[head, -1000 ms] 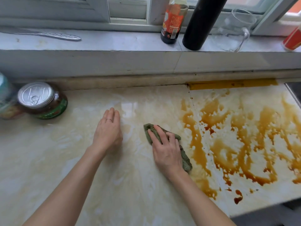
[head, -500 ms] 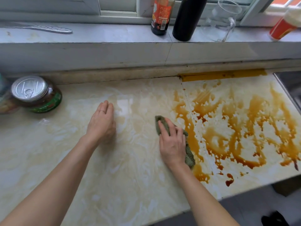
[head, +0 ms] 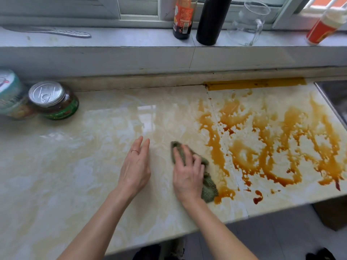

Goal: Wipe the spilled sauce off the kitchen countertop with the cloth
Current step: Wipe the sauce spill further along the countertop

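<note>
Brown sauce lies in wide streaks over the right half of the pale marble countertop. A green knitted cloth lies flat on the counter at the left edge of the spill. My right hand presses down on the cloth with its fingers spread over it, and the cloth's lower right corner touches a sauce patch. My left hand rests flat on the wiped counter just left of the cloth, fingers straight, a ring on one finger.
A jar with a metal lid and a second container stand at the left back. On the window sill are a sauce bottle, a black cylinder, a glass jug, a red-and-white bottle and a metal utensil. The counter's front edge runs near my forearms.
My right hand has slid the cloth to the right, up to the left edge of the spill. My left hand has moved closer to the cloth.
</note>
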Tool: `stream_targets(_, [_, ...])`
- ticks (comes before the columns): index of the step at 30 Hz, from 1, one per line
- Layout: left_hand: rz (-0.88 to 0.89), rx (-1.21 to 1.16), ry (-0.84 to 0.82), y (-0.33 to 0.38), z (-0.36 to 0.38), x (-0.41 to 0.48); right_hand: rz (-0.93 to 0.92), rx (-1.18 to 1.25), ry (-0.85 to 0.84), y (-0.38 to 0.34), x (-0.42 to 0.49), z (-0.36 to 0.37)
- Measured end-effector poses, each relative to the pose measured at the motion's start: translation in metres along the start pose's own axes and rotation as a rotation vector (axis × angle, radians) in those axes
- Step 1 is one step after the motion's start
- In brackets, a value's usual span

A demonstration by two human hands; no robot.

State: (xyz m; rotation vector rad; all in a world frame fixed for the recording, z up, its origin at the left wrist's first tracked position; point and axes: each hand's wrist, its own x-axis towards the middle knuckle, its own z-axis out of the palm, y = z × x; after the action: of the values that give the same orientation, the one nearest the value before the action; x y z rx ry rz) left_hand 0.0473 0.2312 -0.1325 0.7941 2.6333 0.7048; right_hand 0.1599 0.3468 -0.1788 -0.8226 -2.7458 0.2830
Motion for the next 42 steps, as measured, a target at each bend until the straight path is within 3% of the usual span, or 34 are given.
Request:
stream_targets(5, [-0.056,-0.007,-0.049,0.014,0.011,-0.026,-0.475,0.062,-0.122,0.016,-0.054,-0.011])
stream_targets(7, [-0.071,0.001,-0.04,0.016,0.015,-0.035,-0.471,0.027,-0.131,0.04,-0.041,-0.016])
stream_targets(11, [-0.096,0.013,-0.018,0.023,0.026,-0.057,-0.144,0.04,-0.054,0.04,-0.037,-0.019])
stream_targets(13, [-0.097,0.008,-0.025,0.027,0.032,-0.064,-0.261,0.059,-0.077,0.031,-0.06,-0.017])
stream_targets(16, [-0.103,0.009,-0.017,0.034,0.038,-0.073,-0.613,0.077,-0.127,0.062,-0.082,-0.021])
stream_targets(18, [-0.11,0.007,0.005,0.036,0.039,-0.08,-0.676,0.041,-0.121,0.091,-0.07,-0.027])
stream_targets(23, [-0.143,-0.009,0.045,0.04,0.041,-0.093,-0.213,-0.007,-0.063,0.097,-0.047,-0.031])
stream_targets(29, [-0.112,-0.079,0.028,0.059,0.05,-0.1,-0.504,0.07,-0.212,0.1,-0.058,-0.04])
stream_targets(32, [-0.068,-0.164,0.005,0.065,0.048,-0.096,-0.283,0.317,-0.328,0.093,-0.038,-0.053])
stream_targets(36, [0.001,-0.274,-0.032,0.078,0.036,-0.077,0.013,0.852,-0.503,0.085,-0.012,-0.094])
stream_targets(39, [-0.183,-0.574,-0.053,0.094,0.022,-0.066,0.187,1.136,-0.518,0.085,0.01,-0.12])
stream_targets(42, [-0.379,-0.602,-0.102,0.103,0.026,-0.051,0.125,0.884,-0.573,0.086,0.023,-0.127])
